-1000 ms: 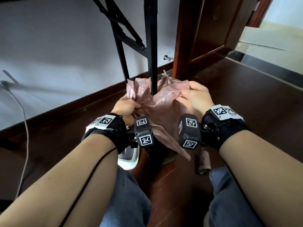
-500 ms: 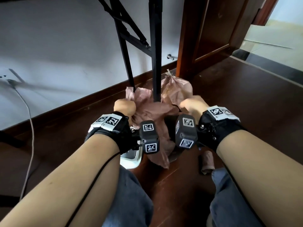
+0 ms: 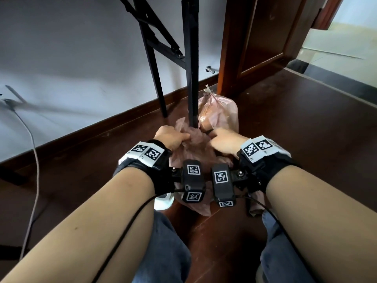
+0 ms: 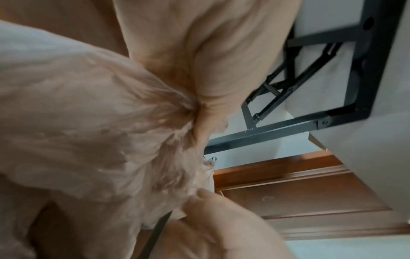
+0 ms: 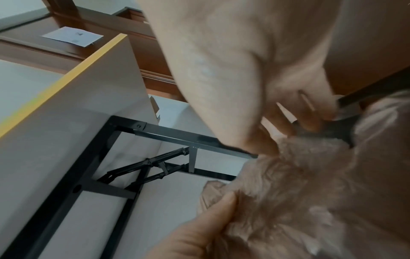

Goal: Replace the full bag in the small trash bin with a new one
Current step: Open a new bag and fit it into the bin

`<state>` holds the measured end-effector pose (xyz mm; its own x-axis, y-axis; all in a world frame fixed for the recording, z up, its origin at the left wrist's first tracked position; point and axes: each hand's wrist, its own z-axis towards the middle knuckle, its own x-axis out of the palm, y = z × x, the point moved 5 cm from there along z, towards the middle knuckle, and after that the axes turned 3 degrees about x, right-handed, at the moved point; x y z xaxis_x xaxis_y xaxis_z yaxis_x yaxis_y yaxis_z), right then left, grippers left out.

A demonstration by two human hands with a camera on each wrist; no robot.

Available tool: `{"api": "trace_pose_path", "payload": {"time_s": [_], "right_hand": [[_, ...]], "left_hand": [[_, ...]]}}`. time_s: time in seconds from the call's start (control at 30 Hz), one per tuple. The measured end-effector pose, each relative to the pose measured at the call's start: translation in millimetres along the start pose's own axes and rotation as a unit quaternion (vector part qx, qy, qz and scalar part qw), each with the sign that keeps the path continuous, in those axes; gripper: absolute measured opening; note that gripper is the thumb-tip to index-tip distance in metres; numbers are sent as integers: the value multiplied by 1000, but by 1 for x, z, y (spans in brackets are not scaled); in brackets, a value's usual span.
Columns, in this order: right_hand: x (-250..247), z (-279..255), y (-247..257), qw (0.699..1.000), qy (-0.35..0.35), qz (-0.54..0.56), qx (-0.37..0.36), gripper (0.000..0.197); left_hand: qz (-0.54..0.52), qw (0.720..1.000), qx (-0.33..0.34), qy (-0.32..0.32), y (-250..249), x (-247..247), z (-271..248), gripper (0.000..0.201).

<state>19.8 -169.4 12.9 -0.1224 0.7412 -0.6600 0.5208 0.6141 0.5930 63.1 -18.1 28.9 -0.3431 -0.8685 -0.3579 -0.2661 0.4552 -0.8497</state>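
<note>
Beside the table leg (image 3: pixel 190 82), my left hand (image 3: pixel 172 137) and right hand (image 3: pixel 225 140) pinch the new bag (image 3: pixel 193 154), spreading it over the bin.

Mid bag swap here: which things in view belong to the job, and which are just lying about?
Job:
- new pink bag, gripped by left hand and right hand
- tied full bag behind it
- bin, mostly hidden under the new bag

Lying about:
- black table legs
- grey cable
- doorstop
- wooden door
</note>
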Motion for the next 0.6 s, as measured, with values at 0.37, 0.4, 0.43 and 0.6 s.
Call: {"api": "trace_pose_path", "payload": {"time_s": [0.37, 0.4, 0.43, 0.6], "right_hand": [[-11, -22, 21, 962, 9, 255, -98, 28], [-12, -23, 20, 962, 6, 256, -95, 24], [-12, -25, 19, 958, 8, 274, -86, 17], [-20, -22, 11, 952, -53, 298, -40, 33]], "left_hand": [[-248, 949, -11, 196, -18, 31, -13, 28], [-248, 941, -21, 230, -19, 33, -17, 30], [-245, 937, -24, 249, -18, 34, -19, 34], [-229, 956, -14, 182, -17, 29, -13, 22]]}}
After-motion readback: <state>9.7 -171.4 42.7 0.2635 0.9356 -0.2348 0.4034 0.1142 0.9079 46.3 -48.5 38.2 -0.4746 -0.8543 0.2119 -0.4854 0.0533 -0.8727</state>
